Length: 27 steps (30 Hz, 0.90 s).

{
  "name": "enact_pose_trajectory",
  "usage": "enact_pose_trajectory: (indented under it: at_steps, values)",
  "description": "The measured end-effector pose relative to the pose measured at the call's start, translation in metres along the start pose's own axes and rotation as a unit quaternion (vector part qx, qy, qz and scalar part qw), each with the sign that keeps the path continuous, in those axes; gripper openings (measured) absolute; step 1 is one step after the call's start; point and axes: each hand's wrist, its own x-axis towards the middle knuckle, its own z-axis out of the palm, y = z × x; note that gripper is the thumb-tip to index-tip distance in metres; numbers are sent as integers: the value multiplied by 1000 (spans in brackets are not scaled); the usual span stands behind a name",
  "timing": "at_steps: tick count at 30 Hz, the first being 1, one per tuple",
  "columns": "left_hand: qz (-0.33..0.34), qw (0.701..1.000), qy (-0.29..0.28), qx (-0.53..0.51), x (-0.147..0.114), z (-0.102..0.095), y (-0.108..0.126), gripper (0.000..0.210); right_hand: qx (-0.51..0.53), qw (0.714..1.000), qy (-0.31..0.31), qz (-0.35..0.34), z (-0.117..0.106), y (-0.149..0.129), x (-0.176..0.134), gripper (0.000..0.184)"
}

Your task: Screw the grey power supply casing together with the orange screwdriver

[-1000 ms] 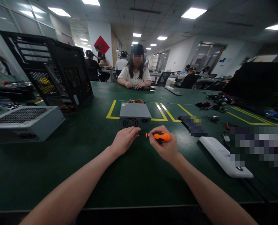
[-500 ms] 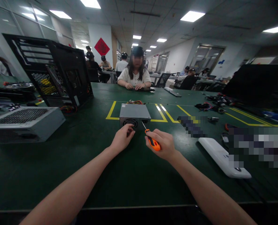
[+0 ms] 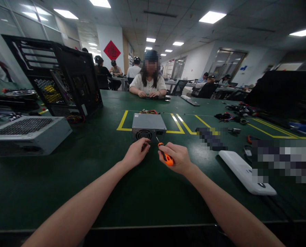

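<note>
A grey computer power supply (image 3: pixel 149 121) lies on the green table, its fan side turned toward me and a bundle of coloured wires (image 3: pixel 149 111) at its back. My right hand (image 3: pixel 178 156) is wrapped round the orange and black handle of a screwdriver (image 3: pixel 167 158). The thin shaft points up at the power supply's front face, near its socket; whether the tip touches is too small to tell. My left hand (image 3: pixel 136 152) is just in front of the fan grille, fingers curled in toward the thumb. What lies between those fingers, if anything, is hidden.
A second power supply (image 3: pixel 49 133) and a black computer case (image 3: pixel 65 79) stand at left. To the right are a white power bank-like device (image 3: pixel 245 171), loose cables (image 3: pixel 231 116) and a dark monitor-like panel (image 3: pixel 284 92). A person (image 3: pixel 149 80) sits opposite, hands on the table.
My right hand and the screwdriver have shifted slightly left. My left hand has moved slightly right and down, its fingers a little more curled. The power supply stays nearly in place.
</note>
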Motion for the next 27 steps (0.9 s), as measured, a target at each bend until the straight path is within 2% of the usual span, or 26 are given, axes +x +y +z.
enact_pose_trajectory:
  at_steps: [27]
  values:
    - [1, 1000, -13, -14, -1, 0, 4, 23, -28, 999, -1, -23, 2, 1, -2, 15]
